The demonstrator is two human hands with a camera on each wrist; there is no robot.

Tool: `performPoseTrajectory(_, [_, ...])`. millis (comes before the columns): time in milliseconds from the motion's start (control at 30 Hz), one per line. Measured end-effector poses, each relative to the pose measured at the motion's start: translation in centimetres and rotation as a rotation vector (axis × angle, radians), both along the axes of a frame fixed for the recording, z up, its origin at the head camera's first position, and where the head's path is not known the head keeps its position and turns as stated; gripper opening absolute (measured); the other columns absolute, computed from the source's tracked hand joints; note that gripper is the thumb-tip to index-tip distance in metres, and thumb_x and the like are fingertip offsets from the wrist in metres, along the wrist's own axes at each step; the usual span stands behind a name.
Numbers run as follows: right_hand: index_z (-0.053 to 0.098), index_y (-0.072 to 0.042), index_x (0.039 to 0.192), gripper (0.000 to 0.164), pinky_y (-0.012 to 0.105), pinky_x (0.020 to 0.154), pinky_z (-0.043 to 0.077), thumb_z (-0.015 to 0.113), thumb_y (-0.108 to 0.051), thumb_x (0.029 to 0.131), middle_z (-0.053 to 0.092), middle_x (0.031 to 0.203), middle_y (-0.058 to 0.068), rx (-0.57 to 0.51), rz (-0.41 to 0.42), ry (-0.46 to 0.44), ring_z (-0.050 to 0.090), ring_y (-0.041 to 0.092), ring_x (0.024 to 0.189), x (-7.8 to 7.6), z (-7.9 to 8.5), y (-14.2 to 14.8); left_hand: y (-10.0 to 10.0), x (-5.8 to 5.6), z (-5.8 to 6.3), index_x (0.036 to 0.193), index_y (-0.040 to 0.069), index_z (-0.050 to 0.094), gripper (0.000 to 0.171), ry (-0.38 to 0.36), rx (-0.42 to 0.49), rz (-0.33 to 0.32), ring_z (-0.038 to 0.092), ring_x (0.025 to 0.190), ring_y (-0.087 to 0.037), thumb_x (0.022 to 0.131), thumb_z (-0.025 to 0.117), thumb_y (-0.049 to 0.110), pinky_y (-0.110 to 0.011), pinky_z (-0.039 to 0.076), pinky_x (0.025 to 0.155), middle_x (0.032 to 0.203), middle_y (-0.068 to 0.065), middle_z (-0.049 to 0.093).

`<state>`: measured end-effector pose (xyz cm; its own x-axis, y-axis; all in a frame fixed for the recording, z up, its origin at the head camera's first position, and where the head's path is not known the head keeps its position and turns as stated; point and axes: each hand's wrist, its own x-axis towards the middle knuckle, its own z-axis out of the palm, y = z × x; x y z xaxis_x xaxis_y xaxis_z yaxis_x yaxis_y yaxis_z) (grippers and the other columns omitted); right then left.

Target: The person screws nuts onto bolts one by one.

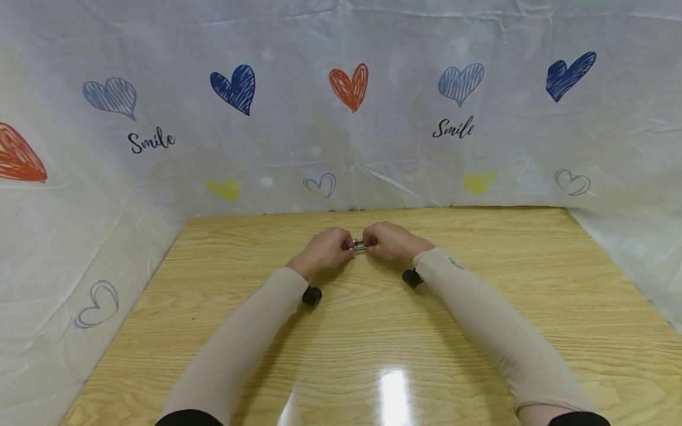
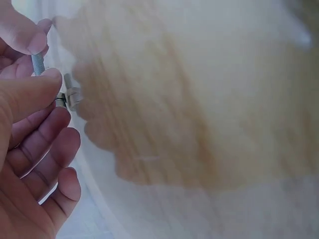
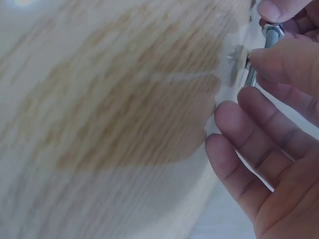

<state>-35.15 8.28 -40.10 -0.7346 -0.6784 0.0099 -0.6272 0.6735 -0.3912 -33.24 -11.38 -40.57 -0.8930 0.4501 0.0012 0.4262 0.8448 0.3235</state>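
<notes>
Near the far edge of the table, my left hand (image 1: pixel 329 245) and right hand (image 1: pixel 391 239) meet over small metal hardware. A silvery threaded bolt (image 1: pixel 359 249) spans the gap between them, with the fingers of both hands pinching it from opposite sides. Its thread shows on the bolt (image 2: pixel 37 63) in the left wrist view. In the right wrist view, a hex nut (image 3: pixel 273 31) sits on the bolt near the left fingertips. Beside the bolt lies a second small metal part (image 1: pixel 358 241), mostly hidden by fingers; whether it joins the bolt I cannot tell.
The wood-grain table (image 1: pixel 341 331) is glossy and mirrors fingers and metal in the wrist views. A white sheet (image 1: pixel 399 148) printed with hearts hangs behind the table's far edge and along its sides. Dark wrist cameras (image 1: pixel 312 296) stick out below both wrists.
</notes>
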Motion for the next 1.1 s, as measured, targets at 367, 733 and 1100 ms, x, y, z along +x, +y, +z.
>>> performPoseTrajectory(367, [0.063,-0.015,0.084,0.007,0.03,0.068,0.041,0.064,-0.014,0.091,0.058,0.08,-0.002,0.035,-0.042,-0.013,0.052,0.015,0.075,0.0,-0.26,-0.2,0.17,-0.2,-0.12,0.09,0.013,0.069,0.007,0.012,-0.016,-0.026,0.057,0.079,-0.015,0.088,0.07,0.02,-0.034,0.048,0.073,0.086,0.002,0.063])
performPoseTrajectory(733, [0.063,-0.015,0.085,0.006,0.03,0.068,0.042,0.065,-0.014,0.09,0.058,0.081,-0.002,0.033,-0.035,0.0,0.052,0.015,0.075,-0.21,-0.7,-0.2,0.08,-0.13,-0.07,0.089,0.012,0.068,0.008,0.009,-0.024,-0.02,0.056,0.077,-0.015,0.087,0.071,0.019,-0.034,0.048,0.073,0.085,0.001,0.062])
performPoseTrajectory(1100, [0.063,-0.013,0.088,0.004,0.031,0.068,0.043,0.067,-0.015,0.089,0.059,0.083,-0.001,0.028,-0.035,-0.021,0.052,0.016,0.076,-0.09,-0.58,-0.05,-0.13,-0.11,0.11,0.092,0.012,0.069,0.01,-0.02,-0.022,-0.011,0.057,0.08,-0.015,0.087,0.071,0.02,-0.034,0.048,0.076,0.088,0.001,0.063])
